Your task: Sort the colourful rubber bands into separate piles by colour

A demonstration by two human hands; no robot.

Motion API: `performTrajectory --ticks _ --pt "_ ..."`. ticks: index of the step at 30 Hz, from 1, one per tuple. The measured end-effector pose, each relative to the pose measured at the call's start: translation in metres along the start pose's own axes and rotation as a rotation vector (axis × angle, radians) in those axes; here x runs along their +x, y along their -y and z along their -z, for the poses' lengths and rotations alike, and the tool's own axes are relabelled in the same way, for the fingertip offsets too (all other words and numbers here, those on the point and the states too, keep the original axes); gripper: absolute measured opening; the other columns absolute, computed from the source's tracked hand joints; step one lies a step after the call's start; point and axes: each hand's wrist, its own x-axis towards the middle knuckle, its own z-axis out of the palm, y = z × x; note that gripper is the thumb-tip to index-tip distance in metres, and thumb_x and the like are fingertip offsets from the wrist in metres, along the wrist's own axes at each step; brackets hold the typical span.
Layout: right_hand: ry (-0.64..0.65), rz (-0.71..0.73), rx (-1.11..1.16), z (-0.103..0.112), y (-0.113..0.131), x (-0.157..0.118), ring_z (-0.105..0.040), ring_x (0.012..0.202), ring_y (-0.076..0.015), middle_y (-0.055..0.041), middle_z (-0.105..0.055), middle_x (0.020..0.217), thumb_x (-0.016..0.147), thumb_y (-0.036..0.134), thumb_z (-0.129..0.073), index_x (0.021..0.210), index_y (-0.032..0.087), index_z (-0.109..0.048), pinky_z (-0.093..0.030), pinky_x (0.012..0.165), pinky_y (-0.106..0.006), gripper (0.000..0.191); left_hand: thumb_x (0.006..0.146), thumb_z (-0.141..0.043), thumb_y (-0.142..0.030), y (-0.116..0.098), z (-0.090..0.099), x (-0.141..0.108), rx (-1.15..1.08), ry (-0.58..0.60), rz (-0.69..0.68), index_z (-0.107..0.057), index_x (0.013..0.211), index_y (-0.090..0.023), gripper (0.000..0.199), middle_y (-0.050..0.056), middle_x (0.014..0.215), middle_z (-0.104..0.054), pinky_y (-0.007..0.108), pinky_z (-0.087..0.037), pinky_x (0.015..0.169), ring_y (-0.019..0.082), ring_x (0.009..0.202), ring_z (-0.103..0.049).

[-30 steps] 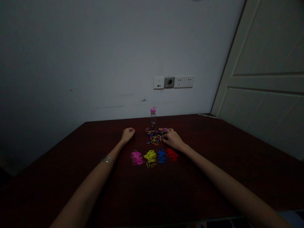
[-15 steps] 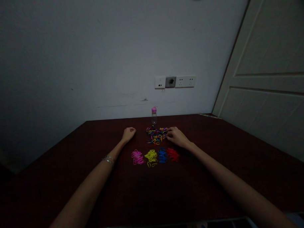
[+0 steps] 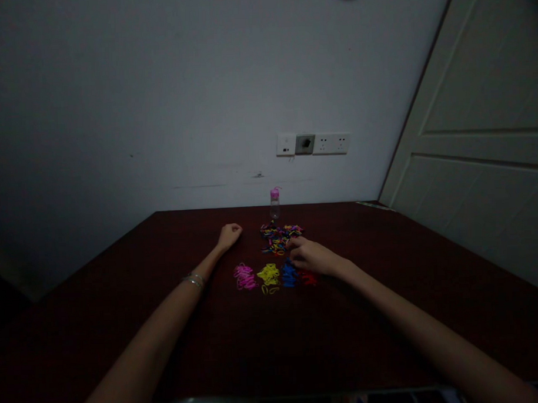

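Loose bands of mixed colours form a pile [image 3: 277, 237] near the middle of the dark red table [image 3: 238, 338]. Nearer to me lie a pink heap [image 3: 245, 277], a yellow heap [image 3: 268, 274], a blue heap [image 3: 288, 275] and a red heap [image 3: 307, 279], side by side. My right hand [image 3: 310, 255] is over the top of the blue and red heaps, its fingers bent together; whatever they hold is too small to make out. My left hand [image 3: 230, 235] rests curled on the table, left of the mixed pile, its fingertips partly hidden.
A clear bottle with a pink cap [image 3: 275, 204] stands behind the mixed pile. Sockets [image 3: 331, 143] are on the wall behind the table. A pale panelled door [image 3: 479, 141] is at the right. Unclear items show below the table's front edge.
My right hand has moved from the right side of the mixed pile towards me, and now partly covers the red heap. The view has shifted slightly; my left hand stays curled in place.
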Motion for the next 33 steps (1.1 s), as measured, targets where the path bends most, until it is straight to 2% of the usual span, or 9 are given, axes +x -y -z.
performTrajectory --ticks 5,11,16,21,24,29,33 --pt "0.002 -0.024 -0.018 0.0 0.004 0.002 -0.053 0.097 -0.02 -0.0071 -0.054 0.108 0.076 0.016 -0.053 0.077 0.019 -0.067 -0.043 0.081 -0.03 0.014 0.071 -0.048 -0.02 -0.001 0.001 -0.001 0.008 0.0 -0.006 -0.068 0.08 -0.013 0.023 0.006 0.079 -0.067 0.024 -0.044 0.072 0.016 0.076 -0.06" --pt "-0.022 -0.046 0.043 0.002 -0.007 0.002 -0.054 0.096 -0.0181 -0.0049 -0.054 0.11 0.077 0.02 -0.054 0.087 0.022 -0.067 -0.043 0.083 -0.029 0.016 0.071 -0.048 -0.019 -0.003 0.002 -0.002 0.017 0.003 -0.012 -0.068 0.08 -0.013 0.023 0.006 0.08 -0.067 0.024 -0.044 0.073 0.017 0.078 -0.06" --pt "-0.115 -0.113 0.059 0.002 -0.04 -0.005 -0.053 0.098 -0.018 -0.0073 -0.057 0.106 0.08 0.022 -0.049 0.089 0.018 -0.066 -0.041 0.088 -0.03 0.02 0.071 -0.048 -0.019 0.0 0.0 0.0 0.01 -0.008 -0.027 -0.068 0.08 -0.013 0.023 0.007 0.081 -0.067 0.024 -0.043 0.074 0.017 0.078 -0.06" --pt "-0.139 -0.324 -0.014 -0.014 -0.091 -0.026 -0.05 0.108 -0.0227 -0.0106 -0.057 0.112 0.077 0.027 -0.052 0.096 0.017 -0.065 -0.038 0.093 -0.034 0.025 0.07 -0.048 -0.018 0.002 -0.001 0.001 0.007 -0.009 -0.023 -0.068 0.08 -0.012 0.023 0.007 0.08 -0.067 0.024 -0.043 0.073 0.017 0.076 -0.06" --pt "-0.148 -0.433 -0.045 -0.023 -0.113 -0.041 -0.048 0.112 -0.0231 -0.0115 -0.055 0.118 0.08 0.032 -0.049 0.106 0.016 -0.061 -0.037 0.094 -0.034 0.033 0.069 -0.049 -0.019 0.002 -0.001 0.001 -0.009 -0.004 -0.022 -0.068 0.079 -0.013 0.022 0.006 0.079 -0.067 0.024 -0.043 0.072 0.017 0.075 -0.06" --pt "-0.166 -0.581 -0.115 -0.036 -0.125 -0.057 -0.044 0.117 -0.025 -0.0146 -0.049 0.126 0.085 0.042 -0.036 0.116 0.013 -0.055 -0.034 0.097 -0.039 0.046 0.068 -0.049 -0.02 0.004 0.0 0.002 -0.022 0.017 -0.041 -0.068 0.077 -0.013 0.022 0.006 0.078 -0.067 0.024 -0.043 0.071 0.017 0.075 -0.059" --pt "-0.175 -0.627 -0.156 -0.042 -0.123 -0.057 -0.041 0.12 -0.0247 -0.0138 -0.047 0.129 0.086 0.041 -0.033 0.118 0.013 -0.053 -0.031 0.1 -0.04 0.047 0.068 -0.05 -0.021 0.003 0.001 0.002 -0.063 0.03 -0.02 -0.068 0.075 -0.013 0.021 0.005 0.076 -0.066 0.024 -0.043 0.07 0.016 0.074 -0.059"
